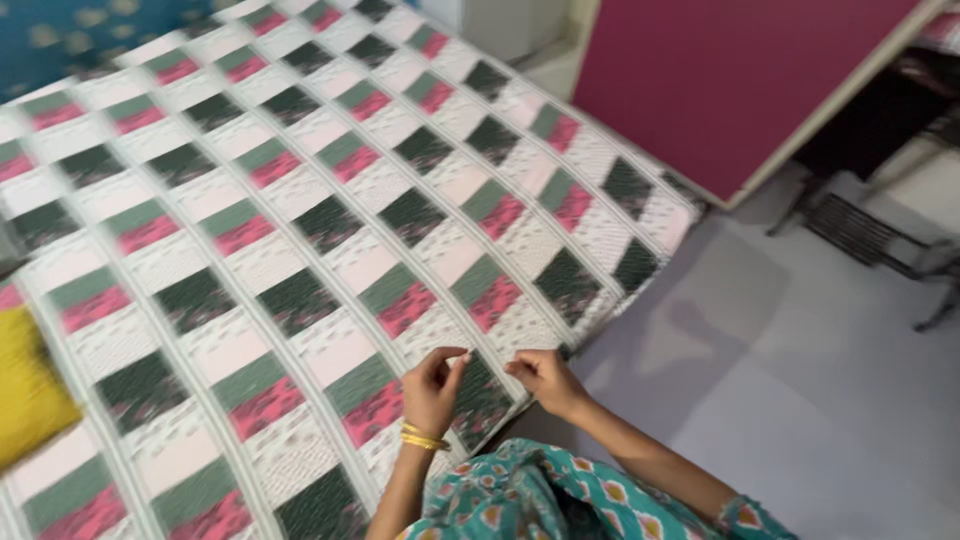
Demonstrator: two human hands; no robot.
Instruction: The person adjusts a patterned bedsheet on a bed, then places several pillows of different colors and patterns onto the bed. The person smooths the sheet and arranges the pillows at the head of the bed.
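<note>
Left hand [432, 385] and right hand [543, 379] at near edge of patchwork bedsheet [300, 230], fingers pinching the sheet, yellow pillow [25, 390] far left

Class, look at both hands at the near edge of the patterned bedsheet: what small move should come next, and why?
Probably a gentle pull toward the bed's edge. The left hand and right hand both pinch the patterned bedsheet at its near edge, close together, where the sheet meets the corner beside the grey floor. Tugging there would likely draw the cloth flat.
</note>
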